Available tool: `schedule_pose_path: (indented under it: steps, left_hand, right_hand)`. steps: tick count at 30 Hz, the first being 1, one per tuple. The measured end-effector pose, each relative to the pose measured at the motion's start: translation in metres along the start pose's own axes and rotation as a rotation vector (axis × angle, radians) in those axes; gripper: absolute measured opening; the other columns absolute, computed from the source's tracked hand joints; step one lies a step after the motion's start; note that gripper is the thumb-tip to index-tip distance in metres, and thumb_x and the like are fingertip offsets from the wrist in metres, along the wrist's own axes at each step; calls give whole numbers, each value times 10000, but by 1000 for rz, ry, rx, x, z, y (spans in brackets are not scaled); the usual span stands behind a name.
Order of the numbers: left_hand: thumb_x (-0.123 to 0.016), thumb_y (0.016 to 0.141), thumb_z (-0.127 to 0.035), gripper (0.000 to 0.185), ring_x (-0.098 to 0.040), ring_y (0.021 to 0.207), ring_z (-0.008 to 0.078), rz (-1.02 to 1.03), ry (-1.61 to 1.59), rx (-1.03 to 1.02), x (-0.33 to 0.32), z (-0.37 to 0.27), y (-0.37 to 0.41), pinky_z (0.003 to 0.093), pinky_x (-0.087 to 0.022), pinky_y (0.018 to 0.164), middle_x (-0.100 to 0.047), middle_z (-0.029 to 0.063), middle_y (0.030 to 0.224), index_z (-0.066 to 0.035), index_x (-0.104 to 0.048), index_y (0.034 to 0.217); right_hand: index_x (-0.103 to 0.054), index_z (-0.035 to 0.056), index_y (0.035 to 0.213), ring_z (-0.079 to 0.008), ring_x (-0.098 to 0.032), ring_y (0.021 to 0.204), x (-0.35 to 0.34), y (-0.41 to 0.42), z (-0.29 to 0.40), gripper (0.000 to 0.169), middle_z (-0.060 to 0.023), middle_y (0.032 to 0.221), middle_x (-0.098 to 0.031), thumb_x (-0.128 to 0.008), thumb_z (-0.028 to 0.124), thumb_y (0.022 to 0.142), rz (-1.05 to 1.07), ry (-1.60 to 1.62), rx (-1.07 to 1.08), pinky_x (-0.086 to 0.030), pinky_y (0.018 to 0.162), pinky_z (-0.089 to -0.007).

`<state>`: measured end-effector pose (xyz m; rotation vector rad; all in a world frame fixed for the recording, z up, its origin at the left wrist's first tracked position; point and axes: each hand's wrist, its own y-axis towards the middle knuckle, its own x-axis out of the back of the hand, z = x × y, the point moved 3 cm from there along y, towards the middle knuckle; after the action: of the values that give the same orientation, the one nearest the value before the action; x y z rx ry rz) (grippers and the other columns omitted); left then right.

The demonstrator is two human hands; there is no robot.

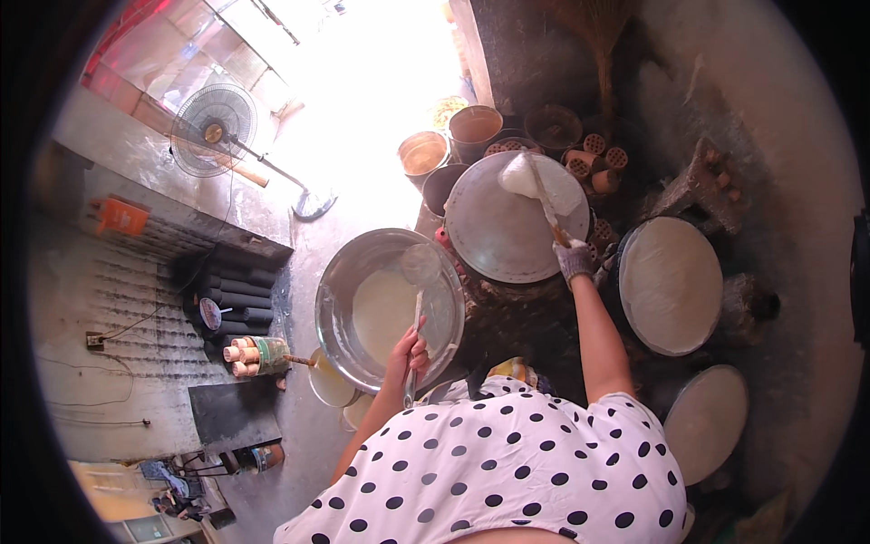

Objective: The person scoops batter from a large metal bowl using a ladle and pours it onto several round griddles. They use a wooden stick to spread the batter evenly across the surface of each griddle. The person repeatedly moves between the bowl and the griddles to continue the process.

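Observation:
My left hand [408,355] grips the handle of a ladle [421,265] above a wide metal basin [323,306]. Pale, smooth batter [380,309] lies in the bottom of that basin. My right hand [576,260], in a grey knit glove, holds a flat wooden scraper [546,197] over a round griddle [499,238]. A white heap of batter [520,177] rests against the scraper's far end, and a thin white patch [564,194] spreads beside it. Most of the griddle's near surface is bare.
To the right stand two more round griddles, one bearing a pale sheet [671,285], the other [707,425] lower down. Buckets [476,126] and perforated briquettes [595,144] crowd behind the griddle. A standing fan [214,129] and stacked black cylinders [238,299] are on the left.

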<state>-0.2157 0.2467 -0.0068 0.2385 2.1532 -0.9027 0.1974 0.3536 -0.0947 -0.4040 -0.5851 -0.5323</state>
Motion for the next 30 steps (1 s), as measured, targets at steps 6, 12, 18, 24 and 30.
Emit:
schedule_pose_path:
  steps: [6, 12, 18, 24, 30]
  left_hand:
    - [-370, 1018, -180, 376, -376, 406, 31, -1, -30, -26, -4, 2, -7, 197, -340, 384, -408, -56, 626, -145, -389, 1392]
    - [-374, 1019, -184, 373, -382, 412, 30, -54, -20, -55, -6, 8, -13, 193, -337, 386, -407, -57, 625, -142, -396, 1389]
    - [-382, 1018, -193, 379, -398, 421, 31, -89, -67, -57, -8, 13, -10, 190, -355, 391, -428, -54, 629, -145, -390, 1394]
    - [-402, 1009, -195, 396, -425, 474, 47, -110, -64, -79, 2, 17, -13, 198, -377, 409, -492, -23, 733, -155, -378, 1402]
    - [-412, 1009, -200, 394, -443, 507, 49, -120, -99, -83, 8, 21, -14, 194, -387, 424, -519, -14, 795, -158, -383, 1399]
  right_hand:
    - [-677, 121, 1141, -275, -668, 970, 7, 48, -34, 415, -109, 1052, -700, -690, 327, 781, 232, 328, 250, -508, 836, -345]
    - [-649, 179, 1195, -308, -645, 1014, 9, 36, -15, 417, -150, 1092, -673, -659, 329, 807, 136, -65, 43, -501, 857, -379]
    - [-633, 72, 1205, -188, -668, 939, 9, 59, -10, 473, -110, 1071, -699, -723, 248, 776, 341, 110, 242, -506, 829, -327]
    - [-632, 82, 1212, -216, -669, 955, 32, 45, 13, 457, -124, 1065, -697, -718, 201, 779, 171, -305, 85, -505, 844, -336]
    - [-639, 73, 1196, -202, -665, 968, 20, 79, -7, 441, -119, 1097, -688, -719, 201, 782, 326, -59, 250, -505, 846, -319]
